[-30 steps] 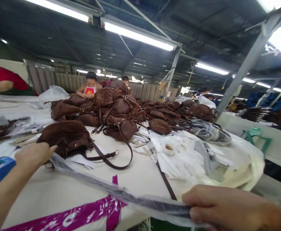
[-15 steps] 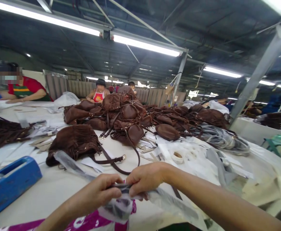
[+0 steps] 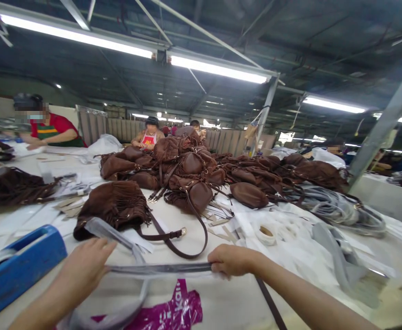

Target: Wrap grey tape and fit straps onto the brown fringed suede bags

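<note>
A long dark strip in clear plastic (image 3: 162,269) is stretched level above the white table (image 3: 173,229). My right hand (image 3: 233,260) is closed around its right end. My left hand (image 3: 87,266), somewhat blurred, grips it farther to the left. More clear greyish plastic loops down below the strip and lies up against a brown fringed bag (image 3: 113,206) beyond my left hand. A purple printed plastic bag (image 3: 183,307) lies crumpled beneath the strip. The bag's brown strap (image 3: 206,233) curves across the table just past my hands.
A blue tape dispenser (image 3: 32,266) stands at the left edge. Brown handbags (image 3: 187,169) are heaped at the centre back. To the right are a tape roll (image 3: 267,234), white sheeting (image 3: 290,252) and coiled grey plastic tubing (image 3: 327,206). A co-worker (image 3: 58,128) leans over the table at the left.
My hands were close together on the bunched plastic. They have moved apart, left hand to the left and right hand to the right, and the strip is now drawn straight between them.
</note>
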`<state>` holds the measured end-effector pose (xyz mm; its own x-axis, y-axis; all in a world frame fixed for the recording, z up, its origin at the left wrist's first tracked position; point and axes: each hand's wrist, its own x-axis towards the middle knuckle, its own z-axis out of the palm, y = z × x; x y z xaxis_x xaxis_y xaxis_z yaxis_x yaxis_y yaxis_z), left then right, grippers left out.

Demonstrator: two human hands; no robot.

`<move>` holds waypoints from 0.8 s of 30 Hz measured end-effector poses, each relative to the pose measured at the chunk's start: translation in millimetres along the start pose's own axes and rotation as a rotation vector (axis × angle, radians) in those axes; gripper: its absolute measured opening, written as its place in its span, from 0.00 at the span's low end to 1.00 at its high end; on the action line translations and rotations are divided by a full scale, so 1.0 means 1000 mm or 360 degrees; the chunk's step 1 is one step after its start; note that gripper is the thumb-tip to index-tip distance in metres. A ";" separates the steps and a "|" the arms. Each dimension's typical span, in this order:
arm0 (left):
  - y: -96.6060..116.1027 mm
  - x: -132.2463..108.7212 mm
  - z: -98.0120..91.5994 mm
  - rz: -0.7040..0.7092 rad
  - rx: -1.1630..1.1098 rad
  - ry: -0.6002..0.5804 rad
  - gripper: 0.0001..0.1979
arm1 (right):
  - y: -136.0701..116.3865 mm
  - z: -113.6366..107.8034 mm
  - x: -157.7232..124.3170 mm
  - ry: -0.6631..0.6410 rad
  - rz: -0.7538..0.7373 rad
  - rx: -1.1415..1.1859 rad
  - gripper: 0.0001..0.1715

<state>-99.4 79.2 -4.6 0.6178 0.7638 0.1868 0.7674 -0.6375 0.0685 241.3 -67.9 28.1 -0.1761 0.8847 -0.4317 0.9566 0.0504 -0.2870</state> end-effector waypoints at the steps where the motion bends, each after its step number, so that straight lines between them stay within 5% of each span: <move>1: 0.023 0.002 -0.002 0.0075 0.0014 0.0077 0.22 | -0.005 0.001 0.002 0.0075 -0.0021 -0.0073 0.08; 4: 0.103 0.009 0.001 0.0416 -0.0299 0.0037 0.24 | -0.017 0.006 0.007 0.0272 -0.0049 -0.0235 0.07; 7: 0.161 0.018 0.015 0.0479 -0.0362 -0.0320 0.11 | -0.021 0.017 0.010 0.0425 -0.0051 -0.0347 0.10; 11: 0.179 0.028 0.037 0.0347 -0.0235 -0.0330 0.13 | -0.008 0.050 0.005 0.1188 0.0118 -0.0400 0.12; 13: 0.176 0.028 0.043 0.0379 -0.0206 -0.0278 0.14 | 0.002 0.070 0.000 0.1498 0.0282 -0.0118 0.11; 18: 0.189 0.018 0.055 0.0617 -0.0100 -0.0293 0.13 | 0.017 0.097 -0.002 0.0906 0.0805 0.1215 0.30; 24: 0.211 0.002 0.088 0.1017 0.0042 -0.0230 0.07 | 0.010 0.091 0.004 0.0775 0.0685 0.0505 0.17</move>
<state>78.8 -45.4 -75.9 0.9689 0.2426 0.0490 0.2444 -0.9690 -0.0366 228.7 -105.9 -53.9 0.3950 0.9057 -0.1536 0.7915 -0.4204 -0.4436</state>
